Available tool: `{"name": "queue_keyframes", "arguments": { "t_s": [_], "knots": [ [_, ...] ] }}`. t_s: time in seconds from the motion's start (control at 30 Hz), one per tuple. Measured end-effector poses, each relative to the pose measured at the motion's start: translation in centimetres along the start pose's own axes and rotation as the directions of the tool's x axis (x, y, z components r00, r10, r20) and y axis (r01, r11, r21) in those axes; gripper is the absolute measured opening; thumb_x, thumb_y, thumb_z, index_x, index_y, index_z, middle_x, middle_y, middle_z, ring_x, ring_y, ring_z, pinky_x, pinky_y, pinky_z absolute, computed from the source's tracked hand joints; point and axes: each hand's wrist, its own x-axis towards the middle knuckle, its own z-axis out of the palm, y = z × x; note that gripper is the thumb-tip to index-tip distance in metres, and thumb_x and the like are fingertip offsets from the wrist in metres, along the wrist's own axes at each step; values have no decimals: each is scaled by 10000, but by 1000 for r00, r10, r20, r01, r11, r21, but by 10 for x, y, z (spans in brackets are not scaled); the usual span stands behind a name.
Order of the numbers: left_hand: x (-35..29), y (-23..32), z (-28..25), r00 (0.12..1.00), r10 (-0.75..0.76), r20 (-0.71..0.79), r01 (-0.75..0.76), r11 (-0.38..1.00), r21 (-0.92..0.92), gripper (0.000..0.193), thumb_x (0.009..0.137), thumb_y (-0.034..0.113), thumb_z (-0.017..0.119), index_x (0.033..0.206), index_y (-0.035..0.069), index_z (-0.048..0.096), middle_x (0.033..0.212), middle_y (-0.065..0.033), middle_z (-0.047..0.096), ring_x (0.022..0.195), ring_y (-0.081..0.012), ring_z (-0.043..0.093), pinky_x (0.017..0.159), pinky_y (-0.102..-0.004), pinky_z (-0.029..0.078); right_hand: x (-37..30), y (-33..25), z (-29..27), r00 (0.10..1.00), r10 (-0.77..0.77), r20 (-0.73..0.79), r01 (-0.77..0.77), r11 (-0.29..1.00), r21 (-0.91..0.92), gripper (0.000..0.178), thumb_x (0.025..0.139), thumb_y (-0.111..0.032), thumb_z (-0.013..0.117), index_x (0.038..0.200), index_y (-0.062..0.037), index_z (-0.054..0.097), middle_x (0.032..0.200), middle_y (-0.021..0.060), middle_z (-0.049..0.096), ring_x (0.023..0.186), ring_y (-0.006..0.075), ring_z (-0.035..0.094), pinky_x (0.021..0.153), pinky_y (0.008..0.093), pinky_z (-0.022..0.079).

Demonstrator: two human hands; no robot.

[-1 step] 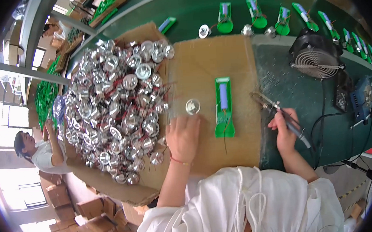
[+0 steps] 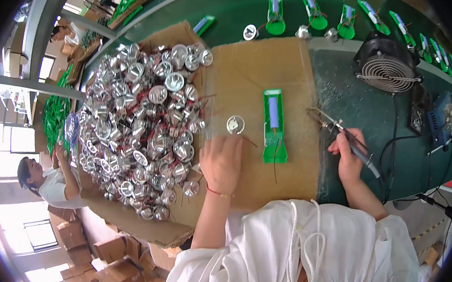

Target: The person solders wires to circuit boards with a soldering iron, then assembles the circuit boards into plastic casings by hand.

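My left hand (image 2: 221,164) rests on the brown cardboard sheet (image 2: 254,60). Its fingers are curled together at the near edge of a silvery reflector cup (image 2: 235,124), whose pale round middle faces up; the fingertips are partly hidden. A thin dark wire sticks out beside them. My right hand (image 2: 348,153) grips a soldering iron (image 2: 353,145) by its grey handle, the metal end pointing away and left. Between the hands lies an open green flashlight housing (image 2: 276,152) with a purple cylindrical battery (image 2: 274,112) in it. Thin wires run from its small circuit board toward me.
On my left, a cardboard tray (image 2: 174,231) is heaped with reflector cups (image 2: 135,123). More green housings (image 2: 275,25) line the far side. A black fan with a round grille (image 2: 387,73) and a blue box (image 2: 442,120) stand at right, with cables nearby. Another person (image 2: 55,179) works at left.
The view has shifted slightly. The wire to the right of my left fingertips now shows clearly. My right hand keeps hold of the soldering iron, and the housing stays put.
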Motion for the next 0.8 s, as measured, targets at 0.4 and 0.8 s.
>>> {"name": "queue_keyframes", "arguments": {
  "t_s": [0.4, 0.8],
  "knots": [
    [14, -5, 11, 953, 206, 224, -200, 979, -47, 172, 673, 161, 657, 838, 143, 610, 1070, -22, 534, 1174, -273, 391, 910, -452, 335, -2, 6, -1, 999, -2, 46, 1, 1000, 14, 149, 853, -119, 558, 906, -3, 482, 650, 53, 541, 550, 106, 534, 506, 207, 403],
    [-2, 31, -14, 593, -328, 735, 805, 246, -540, 136, 795, 110, 647, 841, -17, 660, 673, -36, 624, 596, -80, 544, 536, -214, 417, -15, -10, -6, 962, -54, 267, 31, 995, 91, 181, 786, -22, 585, 909, 11, 455, 743, 114, 587, 633, 128, 590, 582, 239, 473]
  ]
}}
